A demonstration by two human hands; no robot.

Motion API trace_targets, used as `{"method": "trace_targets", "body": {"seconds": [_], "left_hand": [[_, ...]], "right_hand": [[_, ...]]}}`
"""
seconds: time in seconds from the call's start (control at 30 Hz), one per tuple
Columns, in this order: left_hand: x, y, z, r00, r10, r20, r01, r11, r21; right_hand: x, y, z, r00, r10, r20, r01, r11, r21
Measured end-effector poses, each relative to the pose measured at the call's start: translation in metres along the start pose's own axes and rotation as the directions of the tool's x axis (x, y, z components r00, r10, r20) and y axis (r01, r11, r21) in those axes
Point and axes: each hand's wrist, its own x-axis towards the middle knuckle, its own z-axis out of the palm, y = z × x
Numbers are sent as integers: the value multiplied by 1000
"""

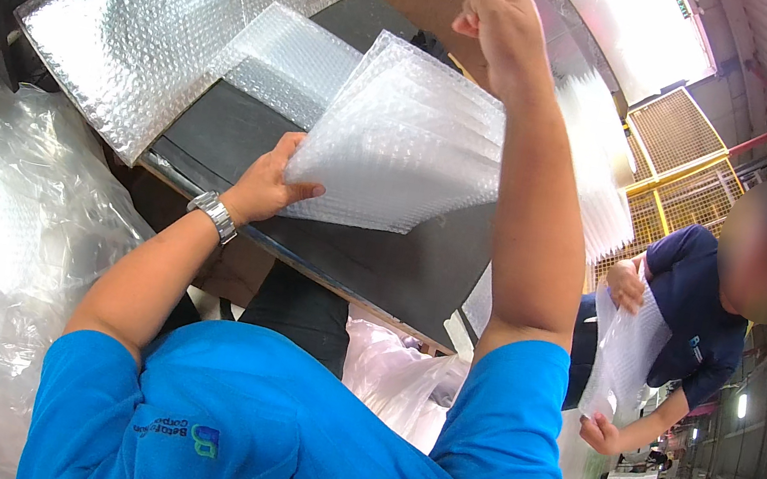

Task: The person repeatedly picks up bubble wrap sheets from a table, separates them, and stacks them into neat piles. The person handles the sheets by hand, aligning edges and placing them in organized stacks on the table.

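Note:
My left hand (270,178), with a metal watch on its wrist, grips the near left edge of a stack of clear bubble wrap sheets (400,141). The stack is tilted up off the dark table top (240,129), its layers slightly fanned. My right hand (502,26) is raised beyond the stack's far right side, fingers curled closed, and I see nothing in it. My right forearm hides part of the stack's right edge. Flat on the table behind the stack lies another clear bubble wrap piece (296,63).
A large silvery bubble sheet (178,12) covers the table's far left. Clear plastic bags (7,248) bulge at the left. More fanned clear sheets (594,143) stand beyond my right arm. At the right, a co-worker (698,302) holds a bubble wrap sheet (624,351) near yellow mesh fencing (680,137).

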Motion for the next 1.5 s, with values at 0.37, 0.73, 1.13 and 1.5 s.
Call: {"method": "trace_targets", "body": {"seconds": [0.37, 0.73, 1.13, 1.5], "left_hand": [[-1, -1, 1, 1000, -1, 14, 1, 1000, -10], [0, 1, -5, 1000, 11, 2, -11, 999, 52], [0, -1, -2, 998, 50, -34, -48, 997, 64], [15, 58, -26, 857, -515, -23, 132, 262, -956]], "right_hand": [[-13, 12, 4, 994, 109, 4, -109, 985, 133], [-24, -11, 29, 943, -178, 281, 261, 919, -294], [-72, 7, -23, 805, -184, -563, 411, 858, 308], [-215, 176, 92, 753, 571, -327, -330, 757, 564]]}}
